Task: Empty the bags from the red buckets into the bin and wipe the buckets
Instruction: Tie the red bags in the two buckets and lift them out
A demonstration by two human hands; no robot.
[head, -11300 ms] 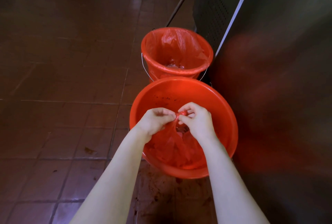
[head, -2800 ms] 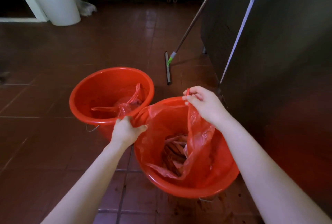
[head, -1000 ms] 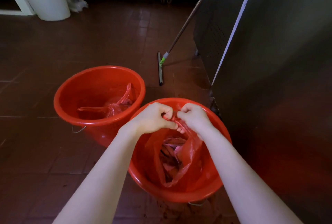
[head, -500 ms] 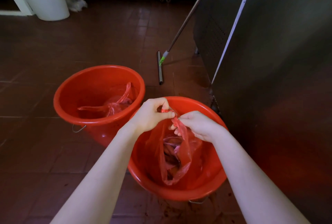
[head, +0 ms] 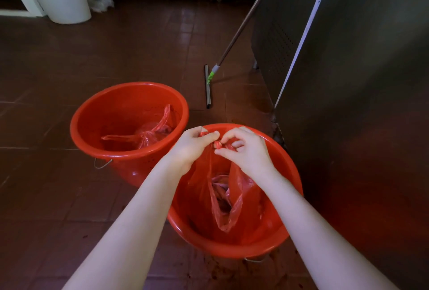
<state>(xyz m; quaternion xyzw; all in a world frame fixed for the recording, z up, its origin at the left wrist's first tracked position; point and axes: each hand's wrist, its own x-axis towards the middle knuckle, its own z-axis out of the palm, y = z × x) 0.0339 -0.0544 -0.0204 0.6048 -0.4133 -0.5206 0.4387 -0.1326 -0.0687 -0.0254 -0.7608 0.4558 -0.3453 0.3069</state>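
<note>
From the head view, the left hand and right hand each pinch the twisted top of a red bag that sits inside the near red bucket. Just beside it, the far red bucket holds a knotted bag on the tiled floor.
</note>
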